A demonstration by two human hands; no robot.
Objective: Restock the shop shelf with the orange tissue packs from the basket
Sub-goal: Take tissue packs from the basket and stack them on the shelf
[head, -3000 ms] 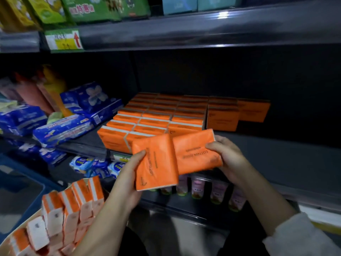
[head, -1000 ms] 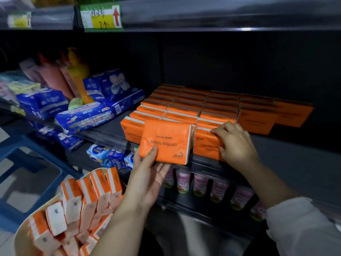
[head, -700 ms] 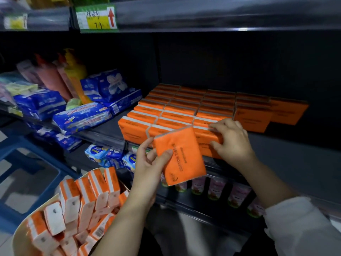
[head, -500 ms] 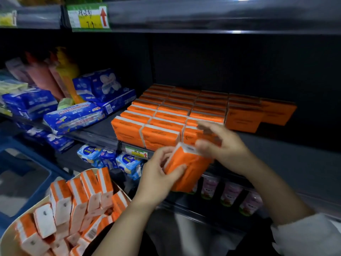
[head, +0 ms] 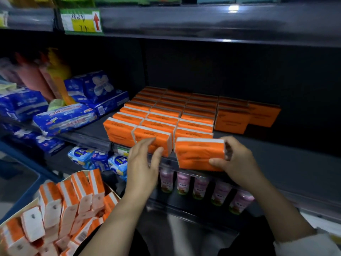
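Half a second back both hands had the orange tissue pack tilted below the shelf edge. Now it's up level at the front lip of the shelf, white strip on top, at the head of the third column from the left. Only the right hand has it: the grip is wrapped round the pack's right end, thumb underneath and fingers over the top corner. The left hand has let go and moved left. Its grip is wide, with straight fingers resting against the front pack of the middle column.

The stocked rows run back into the dark in neat columns, with a couple more packs standing off to the right. You can just read "COTTON TISSUE" upside down on the nearest ones. The print on the held pack is too blurred to read.

The basket sits at bottom left, full of loose packs standing on end, orange and white.

The price tag on the shelf above is green and yellow with a red up arrow; the handwriting on it isn't legible to me. Blue packs lie left of the orange ones, lettering unclear. Pink bottles line the shelf below.
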